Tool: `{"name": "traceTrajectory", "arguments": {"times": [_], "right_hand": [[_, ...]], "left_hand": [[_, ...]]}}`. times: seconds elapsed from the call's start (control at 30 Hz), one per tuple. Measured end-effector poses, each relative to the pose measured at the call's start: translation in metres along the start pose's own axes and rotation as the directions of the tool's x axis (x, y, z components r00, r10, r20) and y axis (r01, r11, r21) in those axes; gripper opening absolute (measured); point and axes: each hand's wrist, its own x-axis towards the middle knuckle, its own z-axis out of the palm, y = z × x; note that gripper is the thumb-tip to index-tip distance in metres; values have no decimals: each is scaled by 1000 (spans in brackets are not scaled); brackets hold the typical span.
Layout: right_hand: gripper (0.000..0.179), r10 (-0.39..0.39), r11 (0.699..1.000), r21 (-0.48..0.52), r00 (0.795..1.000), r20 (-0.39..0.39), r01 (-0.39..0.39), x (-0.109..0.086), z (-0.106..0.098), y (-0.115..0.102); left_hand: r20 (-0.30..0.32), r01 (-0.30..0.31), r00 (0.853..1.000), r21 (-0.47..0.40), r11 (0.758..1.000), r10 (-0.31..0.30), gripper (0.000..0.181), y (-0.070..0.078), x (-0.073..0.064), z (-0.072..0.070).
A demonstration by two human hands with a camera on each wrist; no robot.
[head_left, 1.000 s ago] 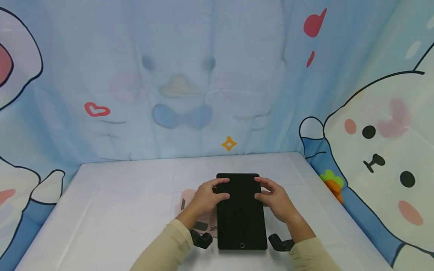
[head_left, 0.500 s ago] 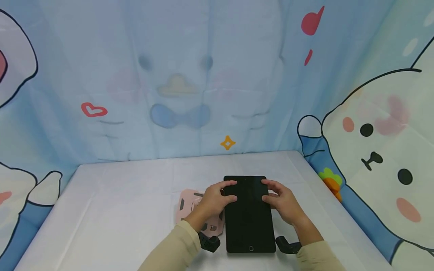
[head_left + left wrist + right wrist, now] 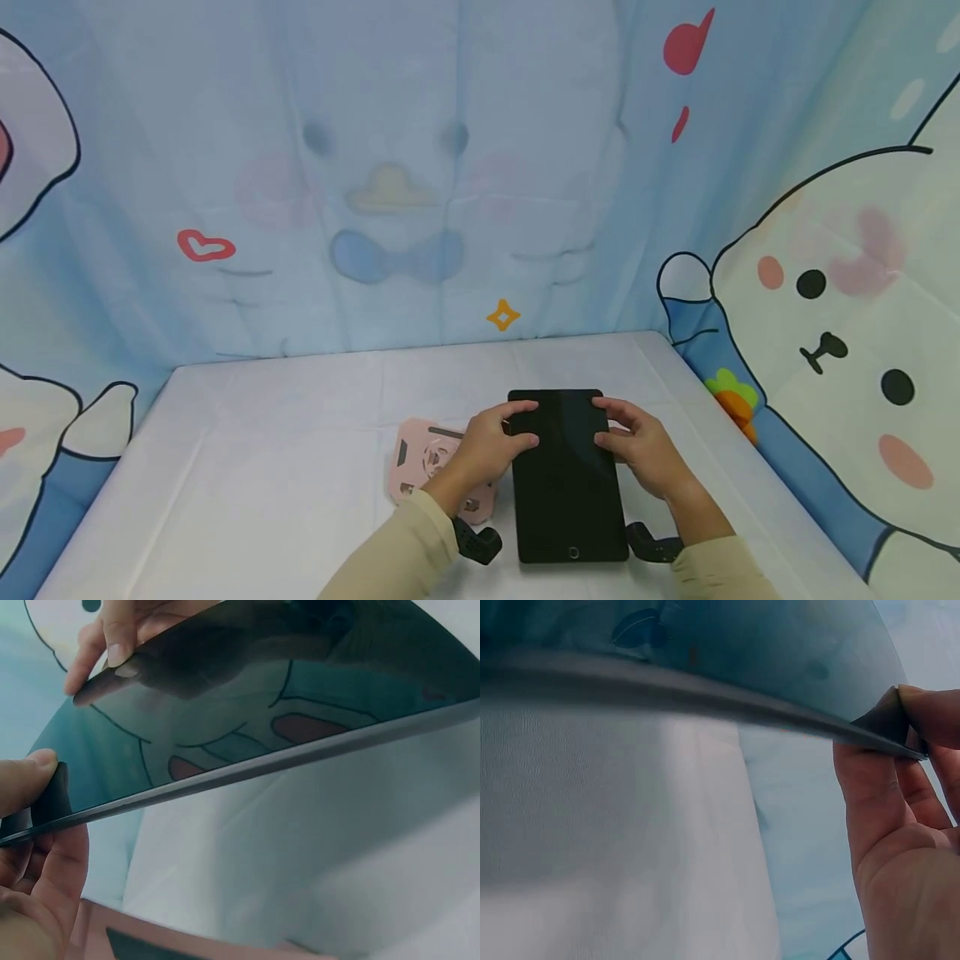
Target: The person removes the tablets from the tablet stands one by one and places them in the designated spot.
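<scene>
A black tablet [image 3: 566, 492] with a round home button is held up off the table, screen facing up. My left hand [image 3: 491, 446] pinches its left edge near the far end, thumb on the screen and fingers beneath. On the opposite edge my right hand [image 3: 648, 450] grips it the same way. In the left wrist view the tablet [image 3: 247, 727] mirrors the curtain, and a gap shows under it. Left of it lies a flat pink stand [image 3: 420, 458] with grey pads, partly covered by my left hand and forearm.
A white cloth covers the table [image 3: 285, 467]. Behind it hangs a blue cartoon curtain [image 3: 397, 308] that also runs along the right side. Dark wrist-camera mounts [image 3: 477, 542] jut out below my wrists.
Both hands have carried the tablet to the right, away from the pink stand, which now shows more. The head view has shifted slightly.
</scene>
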Motion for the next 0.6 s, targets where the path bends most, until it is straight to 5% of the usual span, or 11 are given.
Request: {"name": "traceTrajectory", "arguments": {"times": [0.6], "right_hand": [[54,60,996,-63,998,-16,-61,-3,-18,3]], "left_hand": [[-59,26,998,-27,999,-27,42,3,6,26]]}}
